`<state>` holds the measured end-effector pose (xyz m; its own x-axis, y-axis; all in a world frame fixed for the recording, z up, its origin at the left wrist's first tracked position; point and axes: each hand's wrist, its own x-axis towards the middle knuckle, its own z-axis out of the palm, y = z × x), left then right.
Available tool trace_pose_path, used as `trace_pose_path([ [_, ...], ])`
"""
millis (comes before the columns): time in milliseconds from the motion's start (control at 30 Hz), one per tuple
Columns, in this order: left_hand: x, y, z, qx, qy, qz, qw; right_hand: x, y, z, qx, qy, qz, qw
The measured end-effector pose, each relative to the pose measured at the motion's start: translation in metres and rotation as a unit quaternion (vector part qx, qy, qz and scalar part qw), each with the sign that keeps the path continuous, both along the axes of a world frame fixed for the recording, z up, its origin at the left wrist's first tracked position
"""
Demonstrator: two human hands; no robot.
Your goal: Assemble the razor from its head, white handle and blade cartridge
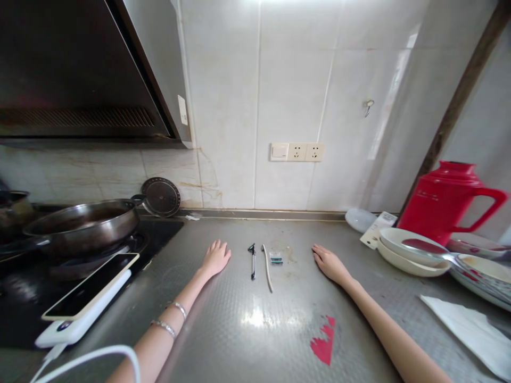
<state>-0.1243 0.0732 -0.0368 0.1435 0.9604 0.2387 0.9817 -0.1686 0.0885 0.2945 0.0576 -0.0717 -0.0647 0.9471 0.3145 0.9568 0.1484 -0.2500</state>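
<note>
My left hand [215,258] lies flat on the grey metal counter [223,330], fingers spread and holding nothing. Across from it, my right hand [328,263] also rests flat with its fingers stretched out. Between the two hands lie several small items. Nearest my left hand is a razor [253,261] with a dark head and silvery handle. Beside it is a thin off-white stick [267,268], slightly bent. To the right of that sits a small clear pack with dark green strips, which look like razor blade cartridges [276,259]. Neither hand touches any of them.
On the left, a steel pan [88,226] stands on the black stove, with a phone [91,287] on a white power bank [83,314] near its edge. A red thermos [441,199], stacked bowls [413,252] and white paper [471,330] occupy the right. A red patch [324,343] marks the counter.
</note>
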Motion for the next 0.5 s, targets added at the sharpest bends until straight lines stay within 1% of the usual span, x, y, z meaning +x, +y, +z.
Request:
trace_pose_path([
  [233,0.0000,0.0020,-0.0008,0.001,-0.001,-0.005,1.000,-0.0013,-0.0037,0.0042,0.003,-0.009,0.005,1.000],
  [500,0.0003,0.0021,0.0007,0.002,-0.011,0.007,1.000,-0.0033,-0.0061,0.0067,0.016,-0.005,0.000,1.000],
])
